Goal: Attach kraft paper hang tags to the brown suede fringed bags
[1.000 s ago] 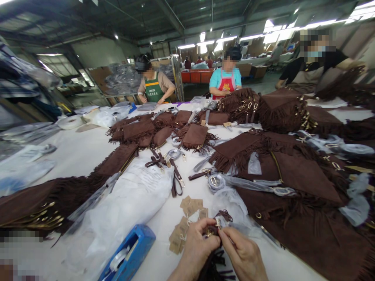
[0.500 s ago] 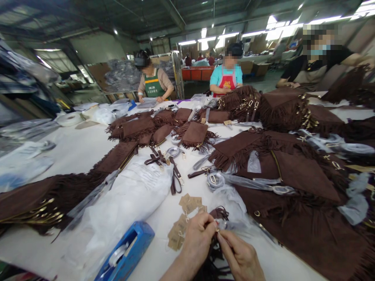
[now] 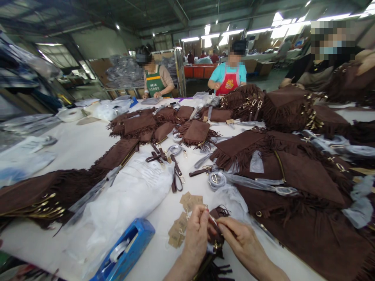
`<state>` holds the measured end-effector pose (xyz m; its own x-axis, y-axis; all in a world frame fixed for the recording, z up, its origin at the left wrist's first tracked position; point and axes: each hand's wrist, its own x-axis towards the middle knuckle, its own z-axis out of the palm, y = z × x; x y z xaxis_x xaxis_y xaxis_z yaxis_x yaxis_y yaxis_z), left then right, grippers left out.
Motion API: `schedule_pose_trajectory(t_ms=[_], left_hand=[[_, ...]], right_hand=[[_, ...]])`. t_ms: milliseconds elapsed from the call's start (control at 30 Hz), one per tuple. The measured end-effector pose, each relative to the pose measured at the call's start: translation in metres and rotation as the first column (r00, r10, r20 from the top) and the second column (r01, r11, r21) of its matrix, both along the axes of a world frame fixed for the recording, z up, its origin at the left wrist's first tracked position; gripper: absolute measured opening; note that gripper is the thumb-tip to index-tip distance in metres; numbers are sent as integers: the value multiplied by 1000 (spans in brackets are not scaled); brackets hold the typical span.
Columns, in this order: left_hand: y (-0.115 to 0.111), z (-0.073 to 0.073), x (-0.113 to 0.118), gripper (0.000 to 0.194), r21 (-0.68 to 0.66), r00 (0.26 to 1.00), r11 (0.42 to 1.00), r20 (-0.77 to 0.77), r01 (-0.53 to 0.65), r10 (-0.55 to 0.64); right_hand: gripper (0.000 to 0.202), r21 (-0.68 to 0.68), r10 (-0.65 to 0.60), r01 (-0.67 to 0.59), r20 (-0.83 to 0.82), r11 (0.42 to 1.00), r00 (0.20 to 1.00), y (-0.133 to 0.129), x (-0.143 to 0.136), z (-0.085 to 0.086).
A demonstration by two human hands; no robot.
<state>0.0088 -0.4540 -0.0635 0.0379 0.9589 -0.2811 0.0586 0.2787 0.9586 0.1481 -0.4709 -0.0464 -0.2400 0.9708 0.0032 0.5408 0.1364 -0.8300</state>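
Both my hands are together at the table's near edge, over a small dark brown fringed piece with a gold ring (image 3: 216, 245). My left hand (image 3: 197, 233) pinches its top between thumb and fingers. From the right, the fingertips of my right hand (image 3: 242, 241) close on the same spot. The fringe hangs below my hands. A pile of tan paper tags (image 3: 178, 231) lies just left of my left hand, with more tags (image 3: 191, 200) a little farther out.
A blue tape dispenser (image 3: 126, 249) sits near left beside white plastic bags (image 3: 129, 199). Brown fringed bags (image 3: 295, 175) cover the right and far table, with loose straps (image 3: 175, 176) mid-table. Three other people, one in a green apron (image 3: 155, 84), work at the far side.
My hands have lifted and parted slightly, the left thumb now raised over the piece's top. The gold ring has dropped lower between my hands. The view tilted a little.
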Motion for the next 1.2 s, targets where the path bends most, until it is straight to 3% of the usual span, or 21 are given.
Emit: schedule_pose_trajectory(t_ms=[200, 500, 733, 1000, 1200], left_hand=[[2, 1, 1, 35, -14, 1000, 1000, 20, 5, -5], [2, 3, 3, 33, -14, 999, 1000, 35, -15, 15], [1, 5, 2, 35, -36, 998, 999, 51, -32, 34], [0, 4, 1, 35, -52, 996, 998, 73, -37, 41], [-1, 4, -2, 39, -95, 991, 989, 91, 111, -102]], right_hand=[[29, -105, 8, -11, -27, 994, 1000, 4, 0, -5], [34, -247, 13, -75, -245, 966, 970, 10, -1, 2], [34, -325, -36, -83, -343, 942, 938, 7, 1, -8], [32, -329, -68, -66, -382, 942, 922, 6, 2, -13], [33, -318, -80, -52, -390, 947, 917, 3, 0, -12]])
